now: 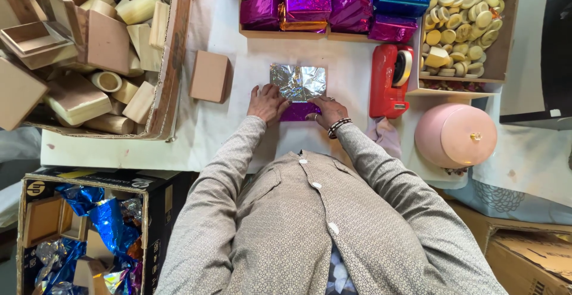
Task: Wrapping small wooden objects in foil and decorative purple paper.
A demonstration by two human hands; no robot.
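Observation:
A small box half wrapped in shiny foil (298, 83) lies on the white table (208, 128) right in front of me; the foil shows silver on top and purple at its near edge. My left hand (266, 103) presses flat on its left near corner. My right hand (328, 110), with a beaded bracelet at the wrist, presses on the right near corner and the purple fold. Neither hand lifts the box. A plain brown wooden box (210, 76) stands just left of my left hand.
A red tape dispenser (390, 80) stands to the right. Behind it, a tray (503, 44) holds several pale round discs. Purple and blue wrapped boxes (333, 3) fill the far tray. A carton of bare wooden boxes (83, 50) sits left. A pink lidded container (456, 135) is right.

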